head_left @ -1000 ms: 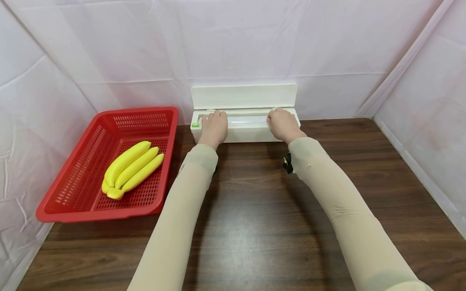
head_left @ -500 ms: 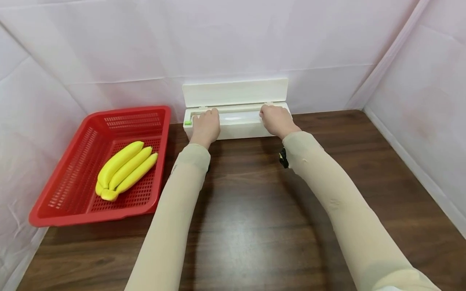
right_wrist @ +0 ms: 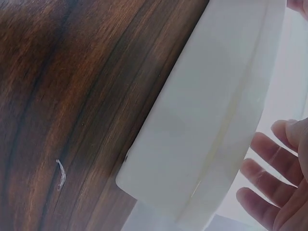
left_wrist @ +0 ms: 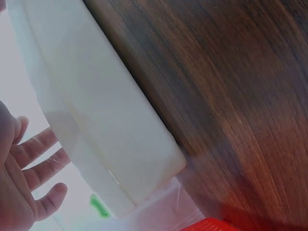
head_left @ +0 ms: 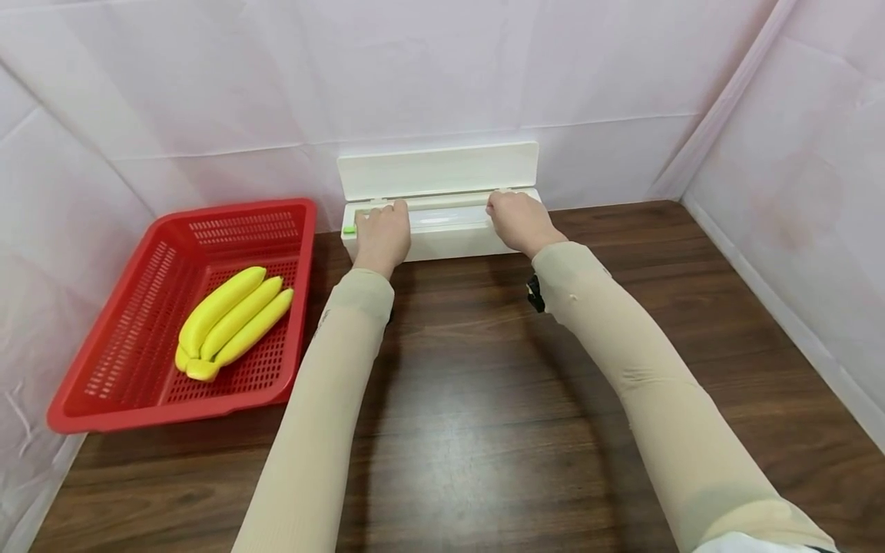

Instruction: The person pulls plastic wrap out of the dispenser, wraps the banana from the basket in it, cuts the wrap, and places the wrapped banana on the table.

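A white cling film dispenser (head_left: 456, 244) lies against the back wall with its lid (head_left: 439, 170) raised. Clear cling film (head_left: 445, 217) shows in its long slot. Over the dispenser's left part, my left hand (head_left: 383, 236) pinches the film near the front rim. My right hand (head_left: 520, 221) pinches it likewise near the right end. In the left wrist view, the other fingers (left_wrist: 50, 166) reach behind the rim, loosely bent. The right wrist view shows the right hand's fingers (right_wrist: 264, 178) similarly bent. A small green cutter (left_wrist: 99, 206) sits at the left end.
Left of the dispenser stands a red plastic basket (head_left: 299, 307) holding a bunch of yellow bananas (head_left: 231, 322). The brown wooden table (head_left: 456, 399) spreads in front. White cloth walls (head_left: 429, 69) enclose the back and sides. A small clear scrap (right_wrist: 61, 174) lies on the table.
The head view has shifted, so the whole scene sits a little further left in the picture. Both hands stay at the dispenser in nearly the same places.
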### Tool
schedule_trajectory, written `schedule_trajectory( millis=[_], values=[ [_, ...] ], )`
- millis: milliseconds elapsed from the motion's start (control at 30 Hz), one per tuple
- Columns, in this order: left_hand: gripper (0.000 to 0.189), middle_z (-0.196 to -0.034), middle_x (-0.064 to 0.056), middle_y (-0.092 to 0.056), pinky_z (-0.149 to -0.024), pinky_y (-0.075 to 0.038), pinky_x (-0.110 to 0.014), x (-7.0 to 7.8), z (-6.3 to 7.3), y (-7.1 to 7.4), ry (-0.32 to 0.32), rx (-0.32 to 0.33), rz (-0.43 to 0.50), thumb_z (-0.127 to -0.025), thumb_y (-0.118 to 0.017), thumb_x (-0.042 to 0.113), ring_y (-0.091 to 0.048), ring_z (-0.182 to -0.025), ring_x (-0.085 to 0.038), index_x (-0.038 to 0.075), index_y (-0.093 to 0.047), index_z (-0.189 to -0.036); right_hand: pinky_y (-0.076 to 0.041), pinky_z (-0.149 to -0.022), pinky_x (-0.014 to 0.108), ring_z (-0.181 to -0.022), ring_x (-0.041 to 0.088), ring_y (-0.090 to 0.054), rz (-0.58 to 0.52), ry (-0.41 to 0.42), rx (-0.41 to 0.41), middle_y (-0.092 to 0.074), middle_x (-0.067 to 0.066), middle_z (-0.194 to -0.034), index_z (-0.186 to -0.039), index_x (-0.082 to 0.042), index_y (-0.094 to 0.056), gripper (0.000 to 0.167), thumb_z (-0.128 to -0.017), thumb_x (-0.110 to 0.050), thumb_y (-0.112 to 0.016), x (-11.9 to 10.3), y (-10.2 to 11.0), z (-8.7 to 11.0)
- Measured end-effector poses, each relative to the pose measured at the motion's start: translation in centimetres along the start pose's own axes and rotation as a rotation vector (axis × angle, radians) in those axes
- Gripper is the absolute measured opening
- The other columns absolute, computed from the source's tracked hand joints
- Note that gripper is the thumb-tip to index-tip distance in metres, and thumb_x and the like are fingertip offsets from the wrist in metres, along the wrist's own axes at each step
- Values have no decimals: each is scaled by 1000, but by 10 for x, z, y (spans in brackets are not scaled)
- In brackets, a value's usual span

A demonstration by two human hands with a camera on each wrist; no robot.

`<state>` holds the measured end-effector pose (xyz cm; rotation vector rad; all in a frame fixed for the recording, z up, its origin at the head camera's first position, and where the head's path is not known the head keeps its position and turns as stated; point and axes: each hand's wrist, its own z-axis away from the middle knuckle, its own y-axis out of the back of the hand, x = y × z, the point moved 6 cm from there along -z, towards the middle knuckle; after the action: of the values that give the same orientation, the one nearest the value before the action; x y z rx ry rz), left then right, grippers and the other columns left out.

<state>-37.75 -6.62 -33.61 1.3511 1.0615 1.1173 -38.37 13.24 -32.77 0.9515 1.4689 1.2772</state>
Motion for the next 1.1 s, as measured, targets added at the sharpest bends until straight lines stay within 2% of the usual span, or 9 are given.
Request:
schedule_trajectory(
  millis=[200,367,533,633,867,1100],
  values=[
    [20,-110,-13,-58,-96,-37,-55,0,1,1,0,18,-21,-101,-32,14,-54,-101,-35,7,-42,-116,-49,-83,44,-93,28,-61,-1,1,3,-62,12,-105,-116,-4,-53,31,-103,-23,-32,0,1,1],
    [20,-109,-16,-57,-90,-43,-48,2,1,0,-38,34,-25,-101,-31,12,-57,-100,-33,3,-41,-115,-49,-81,43,-90,28,-59,-14,3,-3,-61,12,-104,-116,-4,-53,32,-103,-24,-31,1,0,1],
    [21,-112,-18,-53,-75,-49,-43,0,-1,-4,-52,18,127,-101,-27,9,-58,-91,-31,2,-38,-117,-48,-84,43,-95,27,-58,-34,7,-16,-61,12,-107,-117,-3,-52,33,-103,-24,-31,5,-1,0],
    [20,-113,-18,-51,-71,-50,-43,-1,-1,-5,-46,4,195,-101,-25,10,-58,-87,-30,3,-37,-116,-47,-86,43,-98,28,-57,-50,15,-26,-60,14,-109,-119,-2,-51,33,-103,-24,-31,7,-2,-1],
    [19,-108,-15,-54,-71,-49,-44,1,-1,-2,-60,36,156,-102,-25,11,-58,-84,-30,4,-39,-112,-47,-86,45,-95,28,-57,-52,20,-19,-60,13,-109,-121,-3,-50,33,-103,-24,-31,10,-1,-1],
    [15,-109,-13,-53,-76,-48,-44,3,-2,1,-63,44,152,-101,-26,11,-54,-93,-30,6,-39,-108,-48,-81,47,-91,29,-58,-23,18,2,-61,12,-107,-121,-6,-51,33,-103,-25,-31,11,2,1]
  ],
)
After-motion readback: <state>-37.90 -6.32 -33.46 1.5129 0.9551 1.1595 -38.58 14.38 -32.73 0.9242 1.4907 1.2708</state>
